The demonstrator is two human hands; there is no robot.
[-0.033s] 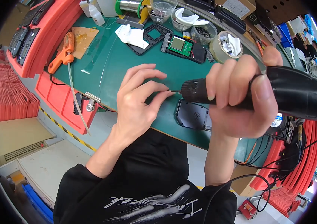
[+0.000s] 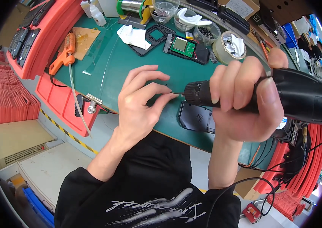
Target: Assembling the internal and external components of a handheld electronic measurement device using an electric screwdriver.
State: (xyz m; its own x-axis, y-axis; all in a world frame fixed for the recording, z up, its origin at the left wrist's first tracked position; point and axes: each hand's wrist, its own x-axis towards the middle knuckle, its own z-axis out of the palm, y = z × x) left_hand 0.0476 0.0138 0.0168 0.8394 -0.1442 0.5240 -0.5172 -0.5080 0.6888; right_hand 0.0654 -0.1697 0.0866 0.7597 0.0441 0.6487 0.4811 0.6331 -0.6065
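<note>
Bench: my green mat (image 2: 130, 64) is smooth and flat, its near edge curving past my wrists; the stretch around my left hand lies open, the far edge is crowded.
Red trays: moulded plastic racks (image 2: 35, 41) line the left rim, holding dark flat parts.
Driver: the black electric screwdriver (image 2: 282, 97) is a thick matte barrel with a ribbed chuck, lying level above the mat, tip pointing left.
Right hand: my right hand (image 2: 244, 102) is wrapped tight round the driver body, fingers over the top, thumb below.
Left hand: my left hand (image 2: 142, 102) pinches thumb and forefinger together at the thin metal bit (image 2: 177, 92); the other fingers fan out free. Whether a screw sits in the pinch I cannot tell.
Black panel: a flat rounded cover (image 2: 195, 117) lies on the mat just under the chuck, near the front edge.
Orange tool: a pistol-shaped tool (image 2: 64, 53) with a pale hose rests at the left.
Circuit board: a green board (image 2: 182, 45) in a black frame, well beyond my hands.
Tape roll: a clear roll (image 2: 227, 45) beside it.
</note>
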